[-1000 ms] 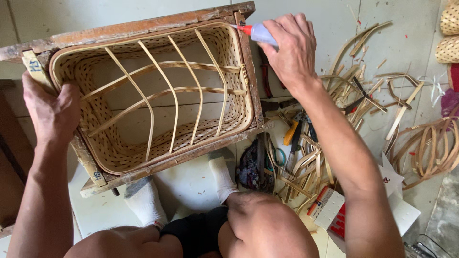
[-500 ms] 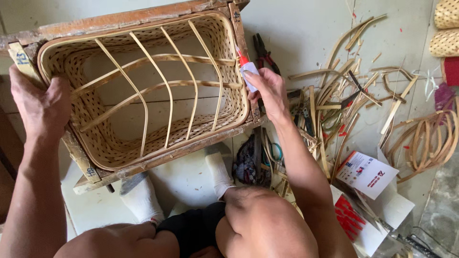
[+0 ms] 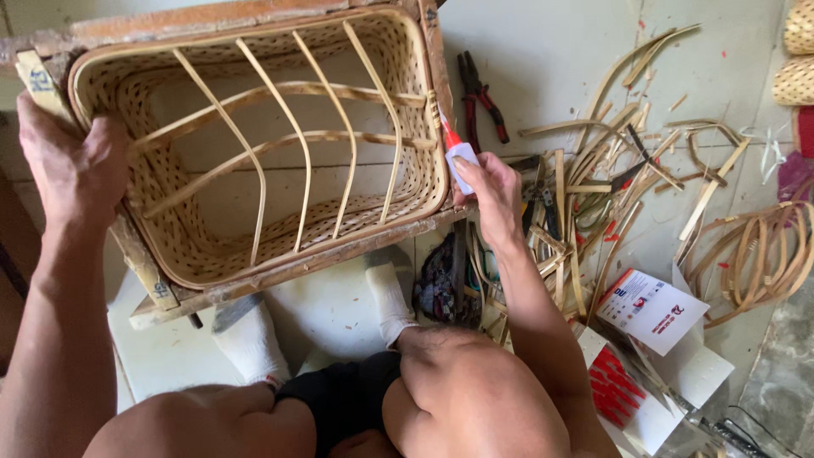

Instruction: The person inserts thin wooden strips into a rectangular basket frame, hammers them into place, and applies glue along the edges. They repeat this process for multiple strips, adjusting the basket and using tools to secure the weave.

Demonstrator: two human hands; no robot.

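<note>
A woven rattan basket (image 3: 203,246) with several curved cane ribs sits inside a wooden frame (image 3: 339,254), tilted toward me on the floor. My left hand (image 3: 72,165) grips the basket's left rim and the frame there. My right hand (image 3: 490,193) holds a small white glue bottle with a red nozzle (image 3: 458,157), and the nozzle tip touches the basket's right rim where the ribs end. My knees and white-socked feet (image 3: 386,293) are below the basket.
Red-handled pliers (image 3: 479,97) lie on the floor right of the basket. Loose cane strips and offcuts (image 3: 610,170) and coiled cane (image 3: 759,254) spread to the right. Small red-and-white cartons (image 3: 649,309) lie near my right knee. More woven pieces (image 3: 797,80) are at the right edge.
My right hand came down from the basket's top right corner along the right rim, bringing the glue bottle to the rib ends. My left hand stays on the left rim.
</note>
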